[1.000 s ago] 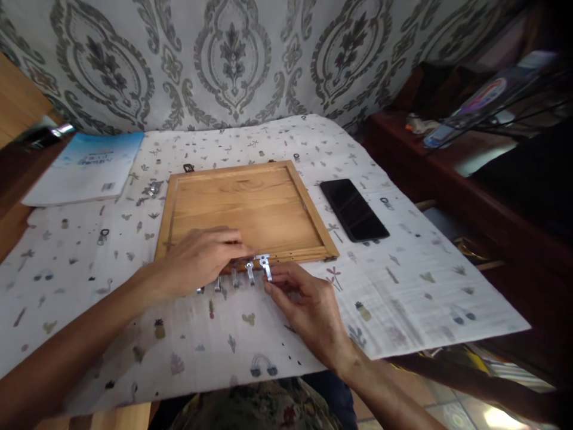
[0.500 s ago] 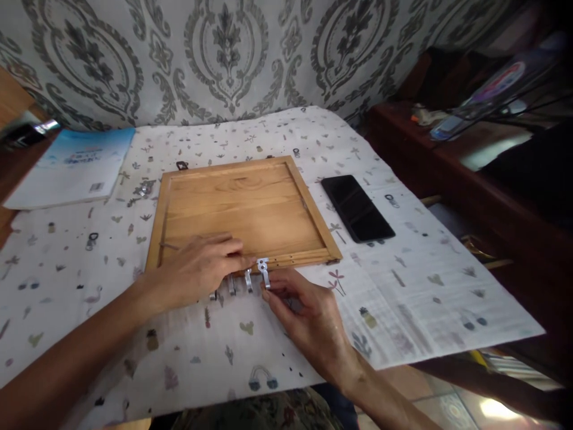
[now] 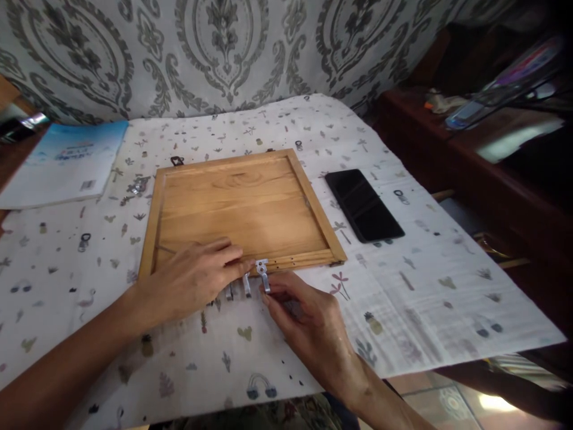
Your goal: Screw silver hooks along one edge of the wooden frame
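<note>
A square wooden board with a raised frame (image 3: 242,203) lies flat on a patterned cloth. Along its near edge hang small silver metal hooks (image 3: 247,285). My left hand (image 3: 192,278) rests palm down on the board's near edge, fingers together, its fingertips at the rightmost hook (image 3: 264,273). My right hand (image 3: 304,316) sits just below that hook, with thumb and fingers pinched at the hook's lower end. Several small holes show in the frame edge to the right of the hook.
A black phone (image 3: 363,204) lies right of the board. A blue and white booklet (image 3: 62,161) lies at the far left. Small metal bits (image 3: 138,186) are scattered on the cloth (image 3: 425,298). A dark wooden shelf (image 3: 470,173) stands right.
The camera has tilted down and shifted slightly, so the board sits lower-left in view. Both hands stay at the rightmost hook, nearly unmoved against the board.
</note>
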`<state>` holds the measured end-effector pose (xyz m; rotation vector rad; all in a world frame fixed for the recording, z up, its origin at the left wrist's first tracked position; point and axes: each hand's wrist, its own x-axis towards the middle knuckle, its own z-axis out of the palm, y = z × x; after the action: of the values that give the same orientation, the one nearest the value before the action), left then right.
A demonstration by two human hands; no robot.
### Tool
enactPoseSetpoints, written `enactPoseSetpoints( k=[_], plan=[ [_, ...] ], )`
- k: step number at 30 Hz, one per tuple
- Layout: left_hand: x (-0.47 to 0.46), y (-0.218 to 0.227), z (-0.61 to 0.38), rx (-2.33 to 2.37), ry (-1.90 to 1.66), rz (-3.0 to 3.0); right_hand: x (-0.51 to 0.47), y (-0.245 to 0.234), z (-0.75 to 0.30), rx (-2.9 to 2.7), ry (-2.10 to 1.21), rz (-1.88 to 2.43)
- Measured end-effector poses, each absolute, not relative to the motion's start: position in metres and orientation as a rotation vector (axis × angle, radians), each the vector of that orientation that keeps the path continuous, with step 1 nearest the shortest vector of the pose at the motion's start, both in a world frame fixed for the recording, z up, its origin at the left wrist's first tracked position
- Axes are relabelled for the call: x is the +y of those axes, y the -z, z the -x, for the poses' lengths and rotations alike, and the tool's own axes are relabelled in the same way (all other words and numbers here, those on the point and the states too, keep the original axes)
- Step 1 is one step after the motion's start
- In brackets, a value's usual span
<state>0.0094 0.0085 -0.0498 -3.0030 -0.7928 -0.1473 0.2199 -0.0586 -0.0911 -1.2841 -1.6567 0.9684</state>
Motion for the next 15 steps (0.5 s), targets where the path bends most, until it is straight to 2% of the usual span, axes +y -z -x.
enactPoseSetpoints(
  k=[15],
  plan=[
    [0.0096, 0.0536, -0.0085, -0.782, 0.177, 3.014, -0.0579, 0.0899, -0.2198, -1.665, -0.972, 1.274]
  ],
)
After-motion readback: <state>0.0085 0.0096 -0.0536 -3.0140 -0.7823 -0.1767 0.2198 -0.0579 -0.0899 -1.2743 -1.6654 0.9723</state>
